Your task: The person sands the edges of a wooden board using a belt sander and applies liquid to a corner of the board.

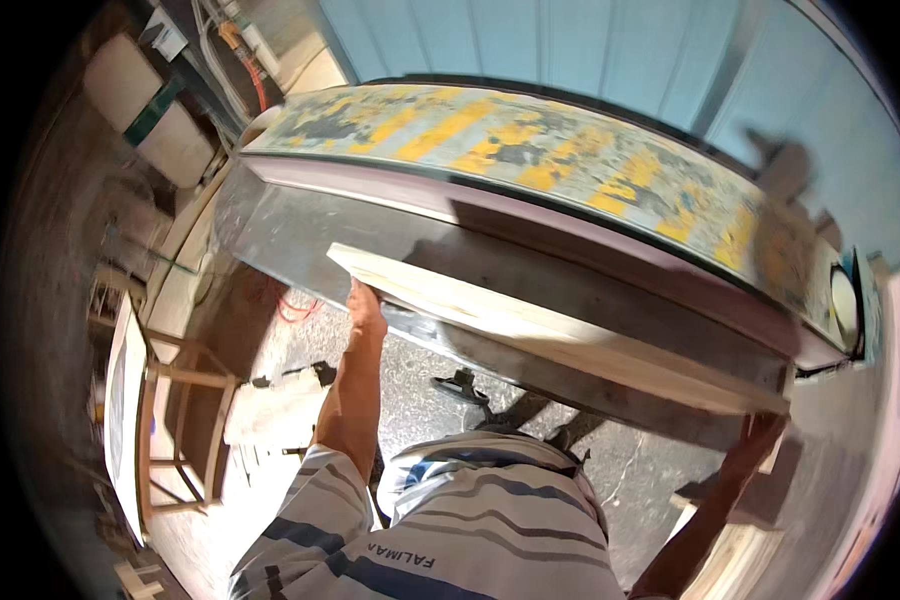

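In the head view, you have a long, pale board (560, 335) in your two hands. It slants down from left to right over the grey table (295, 230). You can't tell from here if the board touches the table or is held just above it.

Your left hand (367, 308) grips the board near its left end, and some of its fingers are hidden by the wood. Your right hand (763, 430) is in the shade and grips the board at its right end.

Behind the board is a long ledge (500, 140) with worn yellow stripes on top. A white bowl (844, 300) is at its right end. A blue wall (530, 45) is past the ledge. A wood stand (185, 375) is on your left, and more wood (740, 560) lies low on your right, near your arm.
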{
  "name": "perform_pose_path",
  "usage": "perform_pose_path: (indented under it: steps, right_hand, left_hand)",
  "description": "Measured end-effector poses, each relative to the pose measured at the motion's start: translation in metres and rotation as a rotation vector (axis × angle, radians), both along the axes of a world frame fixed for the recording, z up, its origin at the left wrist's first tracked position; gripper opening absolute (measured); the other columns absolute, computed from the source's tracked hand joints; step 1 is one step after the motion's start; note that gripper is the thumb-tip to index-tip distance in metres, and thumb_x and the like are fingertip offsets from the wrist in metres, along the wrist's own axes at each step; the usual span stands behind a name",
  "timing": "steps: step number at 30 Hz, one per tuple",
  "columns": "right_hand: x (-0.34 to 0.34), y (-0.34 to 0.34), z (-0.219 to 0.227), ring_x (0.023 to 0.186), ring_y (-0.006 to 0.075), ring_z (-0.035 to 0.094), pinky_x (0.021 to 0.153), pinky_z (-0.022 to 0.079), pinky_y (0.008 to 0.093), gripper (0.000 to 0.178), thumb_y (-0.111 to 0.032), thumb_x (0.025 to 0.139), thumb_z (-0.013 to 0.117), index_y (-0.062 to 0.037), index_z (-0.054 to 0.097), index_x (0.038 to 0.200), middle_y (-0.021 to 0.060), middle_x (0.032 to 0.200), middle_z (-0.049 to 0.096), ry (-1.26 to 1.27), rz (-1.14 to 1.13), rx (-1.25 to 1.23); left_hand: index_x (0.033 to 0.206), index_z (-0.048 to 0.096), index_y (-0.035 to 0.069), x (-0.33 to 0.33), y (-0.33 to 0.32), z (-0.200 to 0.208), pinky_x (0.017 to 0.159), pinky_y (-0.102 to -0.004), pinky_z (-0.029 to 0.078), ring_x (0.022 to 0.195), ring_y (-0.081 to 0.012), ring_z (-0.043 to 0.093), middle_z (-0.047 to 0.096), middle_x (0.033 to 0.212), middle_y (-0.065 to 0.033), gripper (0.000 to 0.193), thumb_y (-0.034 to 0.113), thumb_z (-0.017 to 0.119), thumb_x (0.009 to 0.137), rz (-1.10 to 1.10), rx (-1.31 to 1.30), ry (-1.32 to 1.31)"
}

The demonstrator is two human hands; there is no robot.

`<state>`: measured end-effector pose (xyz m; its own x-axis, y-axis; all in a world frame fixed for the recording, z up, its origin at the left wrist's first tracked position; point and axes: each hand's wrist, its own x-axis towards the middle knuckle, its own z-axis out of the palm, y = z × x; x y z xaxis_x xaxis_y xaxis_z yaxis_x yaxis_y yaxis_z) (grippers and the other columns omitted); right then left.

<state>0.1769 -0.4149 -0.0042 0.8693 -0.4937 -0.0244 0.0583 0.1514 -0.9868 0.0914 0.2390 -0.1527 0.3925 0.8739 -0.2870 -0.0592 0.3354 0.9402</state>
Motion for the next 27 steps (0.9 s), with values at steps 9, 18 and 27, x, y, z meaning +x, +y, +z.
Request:
perform_pose_path:
  steps: [9,18,27]
  right_hand:
    - [0.009,0.021,-0.003,0.125,0.0223,0.038,0.105,0.024,0.0393,0.067,-0.055,0.089,0.043,-0.0069,0.038,0.135,0.0111,0.135,0.043,0.043,0.013,-0.013]
    - [0.02,-0.016,-0.023,0.104,0.0194,0.048,0.088,0.039,0.0319,0.04,-0.028,0.09,0.047,-0.0048,0.051,0.122,0.009,0.116,0.052,-0.018,0.142,-0.54]
    - [0.016,-0.008,0.001,0.103,0.0183,0.053,0.091,0.04,0.0314,0.054,-0.042,0.093,0.037,0.0013,0.051,0.121,0.0094,0.109,0.057,-0.074,0.026,0.231]
  left_hand:
    - [0.134,0.037,0.006,-0.054,-0.037,0.091,0.101,-0.0355,0.028,0.122,-0.0212,0.04,0.043,0.134,-0.0084,0.066,0.056,0.037,0.091,0.011,0.011,-0.175]
    - [0.125,0.043,0.006,-0.042,-0.033,0.112,0.1,-0.0347,0.032,0.117,-0.0215,0.044,0.05,0.123,-0.0099,0.046,0.035,0.049,0.09,-0.226,0.312,-0.159]
    - [0.131,0.044,0.01,-0.025,-0.035,0.136,0.099,-0.0343,0.031,0.117,-0.0196,0.043,0.046,0.131,-0.0073,0.058,0.05,0.045,0.088,-0.066,0.244,0.018]
